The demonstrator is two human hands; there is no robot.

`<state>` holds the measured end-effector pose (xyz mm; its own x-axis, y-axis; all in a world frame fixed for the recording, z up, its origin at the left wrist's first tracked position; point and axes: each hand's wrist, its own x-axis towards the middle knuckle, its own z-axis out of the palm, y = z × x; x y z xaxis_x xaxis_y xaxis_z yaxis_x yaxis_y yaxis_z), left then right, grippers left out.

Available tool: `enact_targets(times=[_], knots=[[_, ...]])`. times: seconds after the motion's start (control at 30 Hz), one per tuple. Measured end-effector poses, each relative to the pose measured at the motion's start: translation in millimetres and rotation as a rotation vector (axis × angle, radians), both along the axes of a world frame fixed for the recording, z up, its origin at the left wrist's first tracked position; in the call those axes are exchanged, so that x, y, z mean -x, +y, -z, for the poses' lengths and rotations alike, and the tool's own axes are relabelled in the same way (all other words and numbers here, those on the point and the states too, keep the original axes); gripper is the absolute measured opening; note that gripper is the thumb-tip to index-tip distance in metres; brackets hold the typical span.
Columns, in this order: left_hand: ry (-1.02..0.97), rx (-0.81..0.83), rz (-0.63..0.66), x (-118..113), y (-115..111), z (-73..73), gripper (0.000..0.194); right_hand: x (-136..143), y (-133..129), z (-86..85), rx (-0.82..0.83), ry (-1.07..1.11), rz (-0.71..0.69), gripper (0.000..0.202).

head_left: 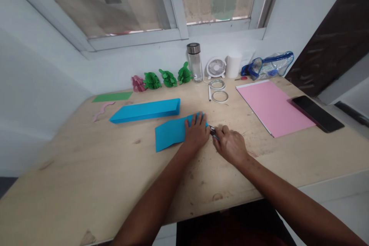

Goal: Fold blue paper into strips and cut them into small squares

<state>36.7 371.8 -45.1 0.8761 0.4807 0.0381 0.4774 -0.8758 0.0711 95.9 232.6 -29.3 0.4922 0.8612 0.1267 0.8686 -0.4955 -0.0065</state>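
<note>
Near the middle of the table, a strip of blue paper [170, 134] lies under my left hand [196, 130]. My left fingers are stretched out and spread flat over its right part, hiding some of it. My right hand [230, 142] is closed around a small black-and-silver hand tool [212, 130]. The tool's tip meets the right end of the paper, close to my left fingers; most of the tool is hidden by my hand, so its kind is unclear. Behind, to the left, rests a folded blue paper piece [145, 110].
Several crumpled green paper shapes [168, 78] and a pink one [138, 83] line the wall. Beside them stand a glass bottle [196, 65], a small fan [216, 67] and tape rolls [220, 96]. Pink paper [273, 107] and a phone [317, 113] lie right.
</note>
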Motion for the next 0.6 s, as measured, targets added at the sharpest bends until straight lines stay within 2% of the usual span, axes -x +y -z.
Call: enact_targets(times=[0.23, 0.4, 0.5, 0.6], knots=[[-0.029, -0.014, 0.018, 8.3, 0.1, 5.9, 0.052, -1.1, 0.0, 0.2, -0.002, 0.007, 0.003, 0.034], [-0.04, -0.016, -0.002, 4.2, 1.9, 0.4, 0.046, -2.2, -0.7, -1.0, -0.004, 0.017, -0.016, 0.036], [-0.048, -0.03, -0.015, 0.8, 2.0, -1.1, 0.047, -3.4, -9.5, -4.3, -0.001, 0.028, -0.034, 0.037], [-0.056, -0.04, -0.02, 0.2, 1.8, 1.4, 0.048, -7.7, -30.2, -9.5, 0.0, 0.053, -0.06, 0.037]])
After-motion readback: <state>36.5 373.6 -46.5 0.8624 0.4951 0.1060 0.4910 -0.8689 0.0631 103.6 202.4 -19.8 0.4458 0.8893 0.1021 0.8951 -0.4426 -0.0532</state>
